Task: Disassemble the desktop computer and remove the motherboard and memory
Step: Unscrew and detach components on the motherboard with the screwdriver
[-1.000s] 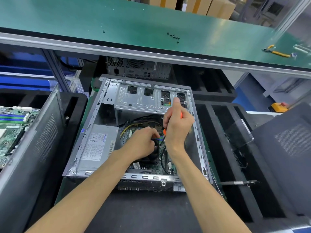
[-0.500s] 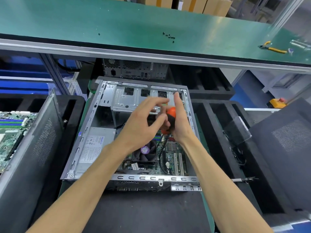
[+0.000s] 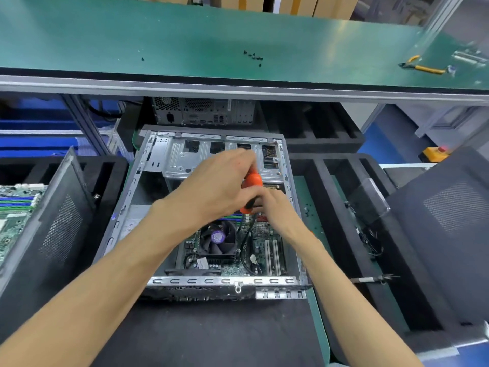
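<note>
An open desktop computer case (image 3: 137, 197) lies flat in front of me. Its green motherboard (image 3: 262, 247) sits inside, with a black CPU fan (image 3: 218, 238) and blue and green memory slots (image 3: 234, 217) partly under my hands. An orange-handled screwdriver (image 3: 251, 186) stands over the board. My left hand (image 3: 217, 186) curls its fingers over the top of the handle. My right hand (image 3: 275, 207) grips the handle lower down. The screwdriver tip is hidden. The silver drive cage (image 3: 185, 157) fills the far part of the case.
Another motherboard (image 3: 16, 213) lies at far left beside a grey side panel (image 3: 58, 226). A second panel (image 3: 449, 221) leans at right. Black foam trays (image 3: 330, 181) surround the case. The green shelf (image 3: 185, 41) above holds loose screws (image 3: 252, 57) and yellow pliers (image 3: 423, 67).
Both hands lifted out of the case's interior. My left hand came off the cables near the fan and closed over the top of the orange screwdriver handle, which rose with my right hand.
</note>
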The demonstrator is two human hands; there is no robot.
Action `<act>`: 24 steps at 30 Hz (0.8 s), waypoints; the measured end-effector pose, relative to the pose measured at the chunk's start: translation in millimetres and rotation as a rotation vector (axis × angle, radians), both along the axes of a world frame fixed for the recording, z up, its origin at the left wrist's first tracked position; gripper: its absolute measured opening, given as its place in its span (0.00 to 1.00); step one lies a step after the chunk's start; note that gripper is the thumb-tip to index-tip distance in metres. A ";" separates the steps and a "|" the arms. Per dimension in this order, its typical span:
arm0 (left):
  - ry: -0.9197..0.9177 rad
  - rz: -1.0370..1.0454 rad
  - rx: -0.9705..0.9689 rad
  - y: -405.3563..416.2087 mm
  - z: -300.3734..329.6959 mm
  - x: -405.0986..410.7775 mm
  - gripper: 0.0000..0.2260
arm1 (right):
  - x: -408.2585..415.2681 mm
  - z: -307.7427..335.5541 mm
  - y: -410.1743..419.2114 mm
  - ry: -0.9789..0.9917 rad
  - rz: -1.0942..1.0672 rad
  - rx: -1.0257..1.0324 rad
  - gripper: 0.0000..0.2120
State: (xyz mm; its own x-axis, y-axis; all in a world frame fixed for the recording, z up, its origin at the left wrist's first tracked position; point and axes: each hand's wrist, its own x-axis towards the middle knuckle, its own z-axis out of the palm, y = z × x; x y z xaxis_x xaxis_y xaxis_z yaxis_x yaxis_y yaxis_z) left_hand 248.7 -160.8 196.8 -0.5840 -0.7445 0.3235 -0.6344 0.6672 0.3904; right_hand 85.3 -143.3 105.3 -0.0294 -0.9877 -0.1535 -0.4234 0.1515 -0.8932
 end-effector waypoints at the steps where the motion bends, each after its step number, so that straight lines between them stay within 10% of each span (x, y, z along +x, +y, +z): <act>1: -0.021 0.054 -0.018 -0.9 -0.3 1.4 0.14 | -0.8 -0.4 4.1 -0.030 0.026 -0.043 0.12; 6: -0.258 0.242 -0.110 8.8 -1.8 -5.2 0.20 | 9.6 -5.6 20.5 0.134 0.137 -0.264 0.05; 14: -0.416 -0.211 0.150 10.2 22.7 4.7 0.15 | 6.2 -6.4 20.0 0.236 0.120 -0.311 0.17; 24: -0.542 -0.076 -0.013 -8.2 27.8 -8.4 0.14 | 4.2 -4.9 20.8 0.341 0.197 -0.313 0.12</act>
